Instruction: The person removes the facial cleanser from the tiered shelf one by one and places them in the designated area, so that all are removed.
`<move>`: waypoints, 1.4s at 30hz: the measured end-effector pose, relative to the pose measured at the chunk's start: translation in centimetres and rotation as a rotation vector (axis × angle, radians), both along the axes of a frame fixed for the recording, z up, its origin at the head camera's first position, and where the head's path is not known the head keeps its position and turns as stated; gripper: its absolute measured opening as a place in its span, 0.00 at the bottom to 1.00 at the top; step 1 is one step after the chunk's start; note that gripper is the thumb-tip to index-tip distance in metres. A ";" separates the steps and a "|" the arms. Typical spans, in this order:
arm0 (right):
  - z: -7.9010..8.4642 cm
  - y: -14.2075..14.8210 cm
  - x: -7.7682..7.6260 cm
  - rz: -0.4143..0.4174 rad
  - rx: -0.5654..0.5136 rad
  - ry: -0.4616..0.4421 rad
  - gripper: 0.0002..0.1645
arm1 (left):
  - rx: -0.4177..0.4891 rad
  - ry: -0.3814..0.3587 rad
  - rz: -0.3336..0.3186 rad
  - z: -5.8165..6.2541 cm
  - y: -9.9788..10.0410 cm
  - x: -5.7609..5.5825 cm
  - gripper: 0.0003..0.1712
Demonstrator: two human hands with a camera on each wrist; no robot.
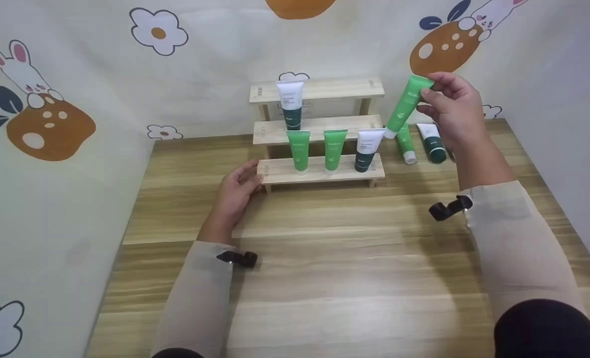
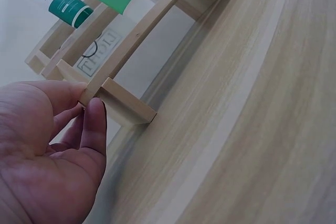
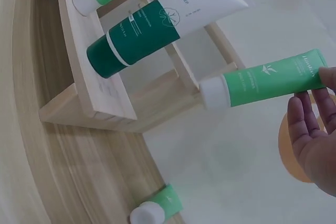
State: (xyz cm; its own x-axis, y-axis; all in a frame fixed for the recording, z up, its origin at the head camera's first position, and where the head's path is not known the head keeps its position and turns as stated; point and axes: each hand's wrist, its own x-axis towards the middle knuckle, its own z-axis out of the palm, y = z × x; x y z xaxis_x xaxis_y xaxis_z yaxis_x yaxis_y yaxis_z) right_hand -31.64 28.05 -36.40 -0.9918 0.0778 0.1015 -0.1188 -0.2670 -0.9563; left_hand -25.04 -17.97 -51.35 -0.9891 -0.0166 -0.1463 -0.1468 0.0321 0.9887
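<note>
A three-tier wooden display rack (image 1: 319, 171) stands at the back of the table. My left hand (image 1: 235, 191) pinches the left end of its lowest tier, as the left wrist view also shows. My right hand (image 1: 456, 107) holds a green squeeze tube (image 1: 406, 102) by its flat end. That tube tilts, white cap down, near the middle tier's right end. On the lowest tier stand a green tube (image 1: 299, 149), another green tube (image 1: 334, 149) and a white and dark-green tube (image 3: 134, 38). A similar white and dark-green tube (image 1: 291, 104) stands on the middle tier.
Right of the rack, a green tube (image 1: 406, 145) and a white and dark-green tube (image 1: 432, 143) lie on the wood-grain table (image 1: 344, 278). Something dark beside them is mostly hidden by my right wrist. A patterned cloth (image 1: 215, 59) hangs behind and at the sides.
</note>
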 end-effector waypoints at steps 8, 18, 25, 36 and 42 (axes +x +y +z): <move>-2.8 1.5 0.9 -0.031 0.052 0.016 0.25 | -0.005 0.001 0.002 -0.1 0.1 -0.1 0.30; -6.0 2.5 2.1 -0.053 0.120 -0.011 0.19 | -0.011 -0.001 0.008 -0.4 -0.2 -0.1 0.30; -8.9 3.4 2.8 -0.021 0.038 -0.043 0.18 | 0.001 -0.001 0.004 -0.3 -0.2 -0.1 0.31; -12.0 3.1 2.5 0.058 0.067 -0.180 0.27 | -0.027 -0.017 0.005 -0.1 -0.2 0.0 0.30; -12.8 3.3 2.3 0.112 0.128 -0.190 0.30 | -0.027 -0.022 0.003 0.0 -0.2 -0.1 0.30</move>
State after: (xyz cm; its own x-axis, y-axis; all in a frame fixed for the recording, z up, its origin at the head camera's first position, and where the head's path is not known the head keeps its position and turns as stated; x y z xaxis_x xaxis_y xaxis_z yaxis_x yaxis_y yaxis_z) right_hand -29.31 31.34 -49.25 -0.9957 -0.0350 -0.0858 0.0900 -0.1437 -0.9855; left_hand -25.15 -18.17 -51.38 -0.9857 -0.0236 -0.1670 -0.1681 0.0581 0.9841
